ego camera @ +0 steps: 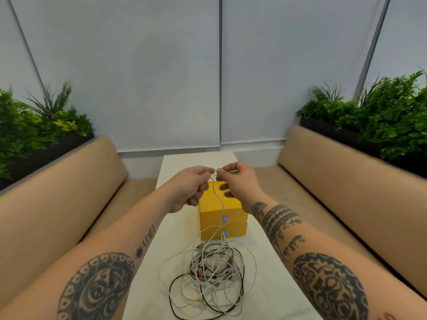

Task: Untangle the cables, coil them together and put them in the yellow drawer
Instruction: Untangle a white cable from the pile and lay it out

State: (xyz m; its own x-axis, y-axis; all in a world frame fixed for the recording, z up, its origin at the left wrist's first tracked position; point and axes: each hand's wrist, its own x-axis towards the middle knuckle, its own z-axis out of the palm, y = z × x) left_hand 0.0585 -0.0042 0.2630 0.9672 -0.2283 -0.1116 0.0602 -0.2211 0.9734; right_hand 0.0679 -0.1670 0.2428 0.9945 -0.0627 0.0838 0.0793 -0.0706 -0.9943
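Observation:
A tangled heap of white and black cables (212, 280) lies on the white table (272, 285) near me. Behind it stands a yellow drawer unit (211, 219) with two closed drawers, each with a small blue handle. Both my hands are raised above the unit. My left hand (190, 188) and my right hand (238, 181) pinch the same thin white cable (217, 195) close together at its top. That cable hangs down in front of the unit into the heap.
The table is long and narrow, with beige upholstered benches (342, 188) along both sides. Black planters with green plants (388, 112) stand behind each bench. Pale window blinds close the far end.

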